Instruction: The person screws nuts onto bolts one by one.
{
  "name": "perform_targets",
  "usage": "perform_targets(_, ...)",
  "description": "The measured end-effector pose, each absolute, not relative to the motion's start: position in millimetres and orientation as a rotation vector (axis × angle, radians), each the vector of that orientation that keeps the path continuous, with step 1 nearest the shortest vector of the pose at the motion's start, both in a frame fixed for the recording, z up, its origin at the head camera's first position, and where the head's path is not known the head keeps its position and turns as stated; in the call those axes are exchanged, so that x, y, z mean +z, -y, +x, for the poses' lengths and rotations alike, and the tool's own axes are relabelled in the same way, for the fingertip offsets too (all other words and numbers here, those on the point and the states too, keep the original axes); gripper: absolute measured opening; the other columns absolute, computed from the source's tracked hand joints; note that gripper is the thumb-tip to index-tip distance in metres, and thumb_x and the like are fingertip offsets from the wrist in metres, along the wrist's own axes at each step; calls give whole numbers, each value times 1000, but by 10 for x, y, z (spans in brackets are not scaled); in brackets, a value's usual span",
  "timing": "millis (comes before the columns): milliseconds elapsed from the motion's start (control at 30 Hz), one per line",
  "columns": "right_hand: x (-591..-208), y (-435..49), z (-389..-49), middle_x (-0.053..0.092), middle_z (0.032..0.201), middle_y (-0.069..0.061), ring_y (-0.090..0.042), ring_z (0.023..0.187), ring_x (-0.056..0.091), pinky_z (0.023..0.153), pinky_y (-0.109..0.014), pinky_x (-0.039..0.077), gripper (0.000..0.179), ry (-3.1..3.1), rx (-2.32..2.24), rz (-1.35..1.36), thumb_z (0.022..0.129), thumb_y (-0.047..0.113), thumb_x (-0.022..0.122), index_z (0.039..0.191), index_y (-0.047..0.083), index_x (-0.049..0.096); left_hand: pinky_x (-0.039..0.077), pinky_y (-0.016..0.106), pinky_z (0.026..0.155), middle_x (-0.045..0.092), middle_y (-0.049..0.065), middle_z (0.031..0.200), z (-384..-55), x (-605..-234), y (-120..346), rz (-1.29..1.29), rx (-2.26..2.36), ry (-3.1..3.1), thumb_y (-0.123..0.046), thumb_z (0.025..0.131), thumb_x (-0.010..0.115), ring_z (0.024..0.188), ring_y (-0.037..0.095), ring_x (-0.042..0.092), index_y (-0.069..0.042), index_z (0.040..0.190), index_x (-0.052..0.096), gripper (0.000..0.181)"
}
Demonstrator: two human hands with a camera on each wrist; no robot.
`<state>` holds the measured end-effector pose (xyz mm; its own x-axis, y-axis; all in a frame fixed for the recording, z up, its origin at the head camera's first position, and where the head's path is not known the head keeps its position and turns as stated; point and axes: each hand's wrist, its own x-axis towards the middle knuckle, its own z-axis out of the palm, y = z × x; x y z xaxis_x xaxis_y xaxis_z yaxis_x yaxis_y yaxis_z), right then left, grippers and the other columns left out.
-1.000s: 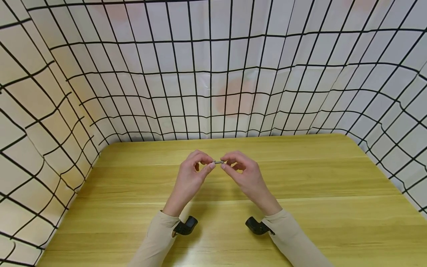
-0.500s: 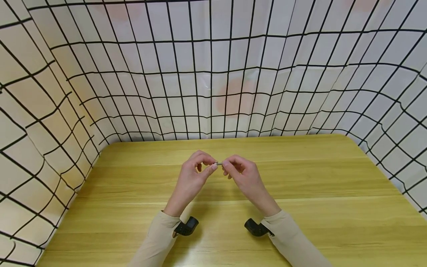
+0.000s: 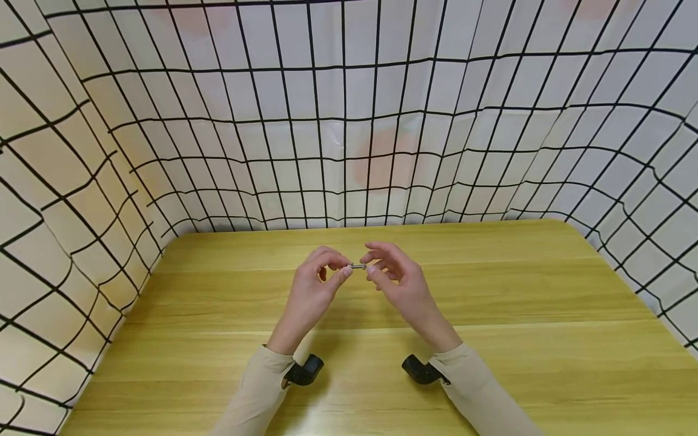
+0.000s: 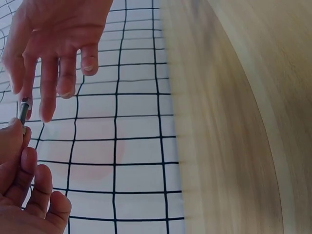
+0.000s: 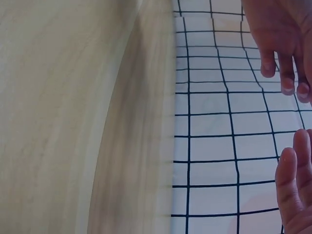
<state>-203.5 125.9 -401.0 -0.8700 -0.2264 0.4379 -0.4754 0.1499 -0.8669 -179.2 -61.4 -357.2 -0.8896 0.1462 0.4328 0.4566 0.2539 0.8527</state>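
A small metal bolt [image 3: 357, 266] is held level above the table, between the two hands. My left hand [image 3: 312, 284] pinches its left end between thumb and fingertips, hiding that end. A wider, nut-like piece [image 4: 26, 101] sits on the bolt's far end in the left wrist view. Around that end my right hand [image 3: 402, 280] has its thumb and fingers spread apart, fingertips close to the nut-like piece. In the right wrist view, parts of the right hand [image 5: 297, 185] and the left hand [image 5: 282, 34] show at the right edge, with the bolt out of frame.
Under the hands lies a wooden table [image 3: 218, 315] with light and dark grain. A white curtain with a black grid [image 3: 305, 139] encloses its back and sides. Black wrist cameras [image 3: 306, 370] sit at both beige sleeves.
The right hand's fingers pinched the bolt's right end, rolled over it with the thumb forward, and have now spread off it. The left hand shifted slightly right and back, keeping its pinch.
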Motion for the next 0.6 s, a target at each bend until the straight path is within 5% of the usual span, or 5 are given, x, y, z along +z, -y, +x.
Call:
perform_targets(133,-3919,-1221,-1968,64,112,-9,-31,94,61,74,-32,50,42,2252,1721,686,95,2,64,135,11,54,37,45,73,60,11,92,-1803,-3583,625,-559,-1676,2263,-1,90,69,88,23,52,4,92,69,5)
perform_targets(600,-3760,-1157,-1859,65,104,-11,-20,88,59,72,-32,51,16,2226,1540,772,92,-5,64,107,-1,65,35,46,73,61,5,94,-2017,-3888,664,-571,-1679,2263,-6,91,71,88,21,51,-3,95,71,5)
